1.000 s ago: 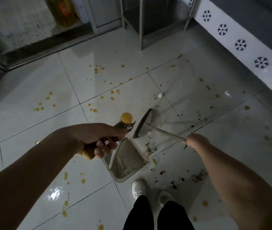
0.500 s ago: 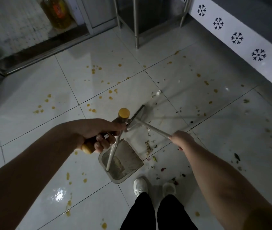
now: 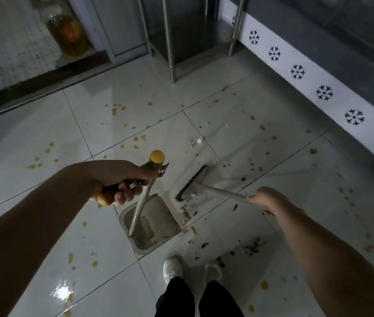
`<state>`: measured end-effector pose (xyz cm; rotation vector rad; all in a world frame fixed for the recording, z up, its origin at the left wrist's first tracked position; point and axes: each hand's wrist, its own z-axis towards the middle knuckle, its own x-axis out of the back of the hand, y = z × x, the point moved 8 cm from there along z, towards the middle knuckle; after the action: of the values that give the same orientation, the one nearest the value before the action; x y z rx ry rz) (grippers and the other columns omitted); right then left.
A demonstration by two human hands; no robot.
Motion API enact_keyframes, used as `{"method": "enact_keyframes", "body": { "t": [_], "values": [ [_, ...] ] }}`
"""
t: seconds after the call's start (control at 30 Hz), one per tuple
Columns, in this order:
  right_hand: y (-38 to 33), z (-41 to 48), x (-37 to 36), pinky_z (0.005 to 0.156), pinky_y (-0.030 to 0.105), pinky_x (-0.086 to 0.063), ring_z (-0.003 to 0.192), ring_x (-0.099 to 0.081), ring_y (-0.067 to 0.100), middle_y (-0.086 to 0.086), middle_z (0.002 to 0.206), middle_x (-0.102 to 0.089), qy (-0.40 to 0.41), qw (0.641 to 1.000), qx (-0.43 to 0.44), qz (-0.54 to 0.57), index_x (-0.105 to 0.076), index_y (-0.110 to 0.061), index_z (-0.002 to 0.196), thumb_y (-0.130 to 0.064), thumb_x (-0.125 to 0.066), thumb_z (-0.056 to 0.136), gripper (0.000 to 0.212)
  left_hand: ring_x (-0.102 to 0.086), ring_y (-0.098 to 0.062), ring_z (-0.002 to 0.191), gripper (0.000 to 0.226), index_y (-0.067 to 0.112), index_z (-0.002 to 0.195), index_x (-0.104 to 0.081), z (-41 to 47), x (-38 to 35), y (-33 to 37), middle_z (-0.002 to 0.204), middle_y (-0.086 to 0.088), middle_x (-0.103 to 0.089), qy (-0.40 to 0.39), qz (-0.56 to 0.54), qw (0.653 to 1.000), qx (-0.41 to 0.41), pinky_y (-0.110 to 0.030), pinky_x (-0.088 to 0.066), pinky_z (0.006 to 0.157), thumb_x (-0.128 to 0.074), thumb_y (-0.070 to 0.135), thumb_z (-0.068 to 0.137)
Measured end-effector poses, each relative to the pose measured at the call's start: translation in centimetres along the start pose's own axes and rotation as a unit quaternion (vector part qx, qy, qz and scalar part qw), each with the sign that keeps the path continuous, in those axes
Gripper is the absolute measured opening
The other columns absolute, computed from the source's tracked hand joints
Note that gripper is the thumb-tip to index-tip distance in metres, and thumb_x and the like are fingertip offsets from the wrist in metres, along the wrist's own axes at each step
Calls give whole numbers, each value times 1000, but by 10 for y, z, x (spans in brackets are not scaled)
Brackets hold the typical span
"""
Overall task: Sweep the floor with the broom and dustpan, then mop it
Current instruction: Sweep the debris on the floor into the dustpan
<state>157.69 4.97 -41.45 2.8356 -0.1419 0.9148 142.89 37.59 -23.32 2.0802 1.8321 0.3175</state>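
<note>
My left hand [image 3: 122, 181] grips the yellow-capped top of the dustpan's long handle. The grey dustpan [image 3: 156, 225] stands on the white tiled floor [image 3: 44, 143] just in front of my shoes, its mouth facing right. My right hand [image 3: 267, 199] grips the pale handle of the broom. The broom's dark head [image 3: 192, 183] rests on the floor up and to the right of the pan's mouth. Small crumbs and scraps [image 3: 187, 213] lie between broom head and pan, and more lie to the right of my shoes. Yellow splashes dot the tiles all around.
Metal legs of a steel rack [image 3: 172, 53] stand at the back. A wall with a white patterned skirting [image 3: 323, 92] runs along the right. A bottle of yellow liquid [image 3: 67, 35] sits behind a door sill at the back left. My white shoes [image 3: 190, 268] stand at the bottom.
The broom head had swung in against the dustpan's handle half a second ago; now it lies back out to the right of the pan's mouth. My left hand and the dustpan stayed put.
</note>
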Motion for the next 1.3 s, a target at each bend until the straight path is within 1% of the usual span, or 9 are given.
{"method": "enact_keyframes", "body": {
  "t": [0.2,0.33,0.47,0.63,0.73,0.8,1.03,1.2,1.3],
  "values": [
    [-31,12,8,37,17,-36,39,-47,14,3,59,-52,-7,995,37,94,-46,-10,84,-46,-54,91,38,-27,-4,30,37,11,70,-46,-1,5,34,46,4,-35,22,-15,1000,-12,-13,-28,29,-71,36,62],
    [-72,19,16,35,16,-38,36,-49,14,4,59,-55,2,989,55,137,-52,-10,75,-43,-59,89,36,-27,-4,30,39,11,70,-46,0,30,58,47,3,-35,18,-21,999,-22,-12,-28,30,-73,36,59],
    [-131,27,27,42,21,-44,50,-58,18,8,68,-60,8,984,69,164,-54,-7,90,-35,-58,92,28,-27,-4,30,36,12,67,-47,12,56,77,46,4,-35,-10,-5,1000,-21,-12,-28,30,-72,36,62],
    [-207,44,48,63,29,-52,65,-62,18,3,68,-57,45,989,71,122,-51,-11,88,-26,-53,94,16,-28,-5,33,33,14,62,-49,35,93,98,48,4,-36,-77,35,996,-12,-12,-28,32,-73,37,64],
    [-231,57,60,49,24,-43,54,-55,13,-1,63,-55,89,991,68,70,-53,-14,81,-22,-48,95,16,-28,-5,32,32,15,59,-49,50,112,111,46,4,-35,-103,39,994,-8,-12,-28,32,-71,36,68],
    [-232,62,65,46,22,-36,52,-51,12,-2,61,-54,101,992,52,54,-54,-14,78,-23,-46,94,20,-29,-4,31,32,16,56,-49,60,120,118,44,5,-35,-111,47,993,-3,-12,-28,31,-70,37,70],
    [-196,64,42,43,23,-31,49,-48,11,-2,59,-52,89,995,-5,51,-47,-15,63,-27,-46,93,32,-28,-5,30,33,16,54,-50,78,114,129,43,4,-35,-120,103,987,2,-12,-27,31,-70,39,67],
    [-156,42,28,44,23,-34,52,-51,12,-1,63,-54,49,996,-30,63,-51,-15,67,-29,-45,94,31,-30,-5,31,34,16,52,-51,71,100,125,44,4,-36,-119,133,984,3,-14,-29,31,-70,39,69],
    [-127,19,16,49,24,-38,55,-50,13,1,68,-54,16,996,-42,83,-58,-12,88,-27,-44,96,22,-31,-6,31,34,15,56,-51,61,93,120,45,3,-39,-111,148,983,2,-13,-30,31,-72,40,66]
  ]
}}
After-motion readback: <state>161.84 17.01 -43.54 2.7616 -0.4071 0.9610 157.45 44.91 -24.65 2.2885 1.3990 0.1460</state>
